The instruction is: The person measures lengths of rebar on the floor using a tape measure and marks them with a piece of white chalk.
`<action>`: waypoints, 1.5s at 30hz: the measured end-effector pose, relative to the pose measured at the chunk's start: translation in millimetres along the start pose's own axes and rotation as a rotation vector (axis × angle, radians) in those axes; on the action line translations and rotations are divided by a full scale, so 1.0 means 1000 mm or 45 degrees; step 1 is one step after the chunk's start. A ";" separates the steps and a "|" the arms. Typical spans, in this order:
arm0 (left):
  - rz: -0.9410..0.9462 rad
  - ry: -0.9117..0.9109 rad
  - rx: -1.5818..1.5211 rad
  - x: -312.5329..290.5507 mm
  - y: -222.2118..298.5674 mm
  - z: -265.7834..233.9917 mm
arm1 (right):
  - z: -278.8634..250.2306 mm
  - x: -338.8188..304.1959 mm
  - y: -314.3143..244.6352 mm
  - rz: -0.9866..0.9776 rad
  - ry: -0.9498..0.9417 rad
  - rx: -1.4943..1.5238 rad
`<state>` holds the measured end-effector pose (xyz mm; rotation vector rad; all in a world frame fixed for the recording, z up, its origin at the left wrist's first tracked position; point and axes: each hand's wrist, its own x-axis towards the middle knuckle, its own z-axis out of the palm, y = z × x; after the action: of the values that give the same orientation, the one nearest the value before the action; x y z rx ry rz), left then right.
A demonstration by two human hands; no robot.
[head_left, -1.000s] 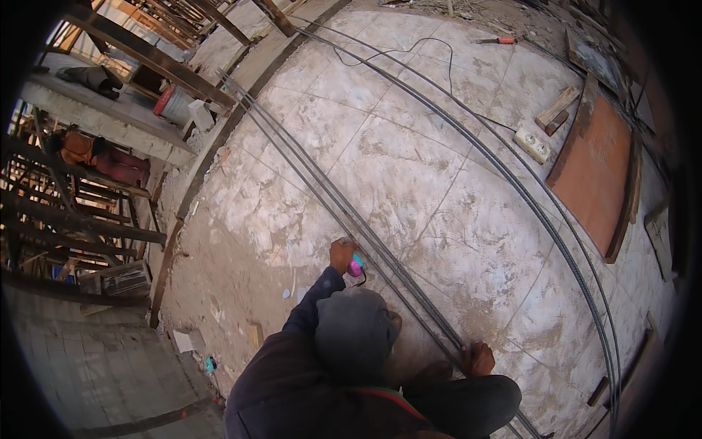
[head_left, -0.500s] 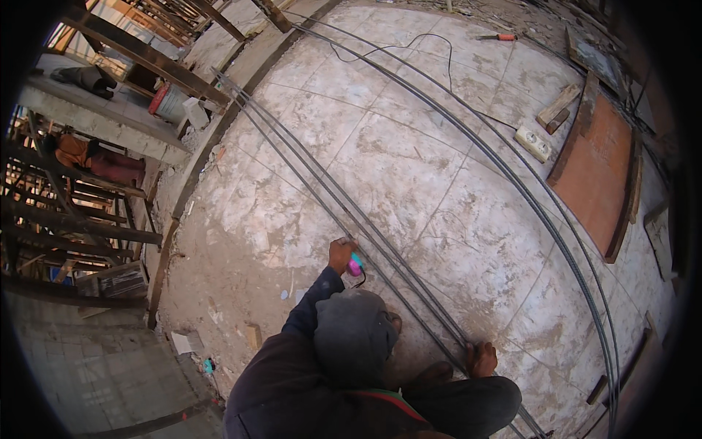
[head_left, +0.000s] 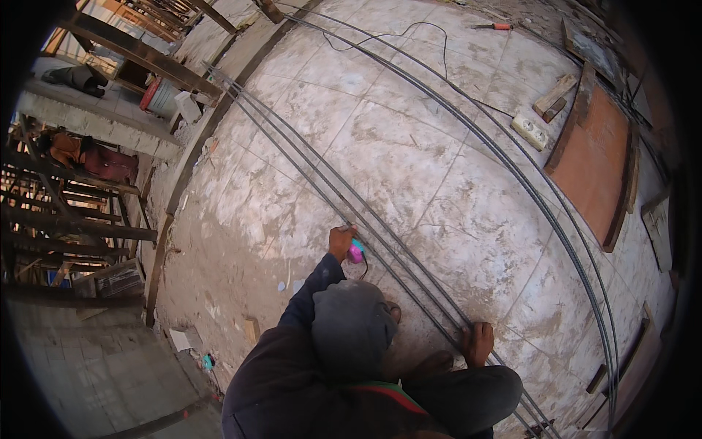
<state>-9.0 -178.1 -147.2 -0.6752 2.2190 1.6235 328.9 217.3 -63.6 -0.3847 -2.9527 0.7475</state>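
Across the floor (head_left: 395, 161) runs a bundle of thin ribbed steel rods (head_left: 420, 272), slanting from far left to near right. My left hand (head_left: 341, 241) is closed beside the nearest rod. Against its palm is a small pink-and-teal tape measure (head_left: 355, 251) with a black strap, partly covered by the fingers. Nearer to me, my right hand (head_left: 478, 342) is wrapped round the rods in a fist, its fingertips hidden. A grey rounded cloth shape (head_left: 351, 325) lies between my arms, and dark clothing covers much of the foreground.
More long rods (head_left: 512, 157) curve along the right. Beyond them are a power strip (head_left: 530, 132), wood blocks (head_left: 556, 97) and an orange-brown panel (head_left: 591, 172). Another person (head_left: 91, 157) is among timber at the left, near a bucket (head_left: 159, 99). An orange-handled tool (head_left: 502, 26) lies far off.
My right hand has moved slightly up along the rods and closed into a fist over them. My left hand stays by the same rod. The whole view has shifted a little.
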 end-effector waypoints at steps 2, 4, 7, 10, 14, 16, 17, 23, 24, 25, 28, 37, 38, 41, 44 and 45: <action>0.055 0.132 0.190 0.003 -0.005 0.001 | 0.007 0.011 0.002 0.018 0.018 0.059; 0.066 0.078 0.138 0.004 -0.007 0.002 | 0.015 0.025 0.003 0.028 -0.007 0.132; 0.036 0.056 0.102 -0.003 -0.004 0.002 | 0.031 0.050 0.001 -0.154 -0.251 -0.027; 0.023 -0.015 0.111 -0.016 0.007 0.000 | 0.034 0.067 -0.005 -0.226 -0.372 -0.136; 0.022 -0.051 0.212 -0.032 0.017 -0.005 | 0.013 0.096 0.007 -0.099 -0.022 -0.322; 0.066 -0.073 0.359 -0.039 0.018 -0.009 | 0.004 0.108 0.013 0.092 0.064 -0.356; 0.111 -0.085 0.488 -0.037 0.019 -0.009 | 0.002 0.118 0.018 0.124 0.063 -0.311; 0.070 -0.013 0.330 -0.038 0.008 -0.008 | 0.025 0.095 0.014 -0.003 -0.099 -0.231; 0.070 -0.034 0.347 -0.037 0.008 -0.005 | 0.027 0.089 0.013 -0.067 -0.055 -0.196; 0.035 -0.033 0.378 -0.037 0.008 -0.003 | 0.029 0.084 0.013 -0.150 -0.009 -0.143; -0.006 -0.101 0.148 -0.038 0.009 0.003 | 0.030 0.071 0.009 -0.200 -0.014 -0.215; 0.016 -0.038 -0.052 -0.035 0.011 0.019 | 0.033 0.038 -0.024 -0.440 -0.190 0.090; -0.083 0.019 -0.068 -0.032 0.012 0.024 | 0.033 0.037 -0.024 -0.436 -0.167 0.092; 0.005 0.149 -0.040 -0.025 0.017 0.038 | 0.035 0.038 -0.019 -0.407 -0.173 0.076; -0.042 0.074 -0.082 -0.031 0.022 0.041 | 0.037 0.038 -0.016 -0.397 -0.193 0.092; -0.096 0.084 -0.141 -0.034 0.024 0.040 | 0.037 0.038 -0.016 -0.418 -0.217 0.137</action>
<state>5.4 -127.8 -123.3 -0.8429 2.1330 1.7199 283.9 196.2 -87.8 0.1770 -2.9964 0.9261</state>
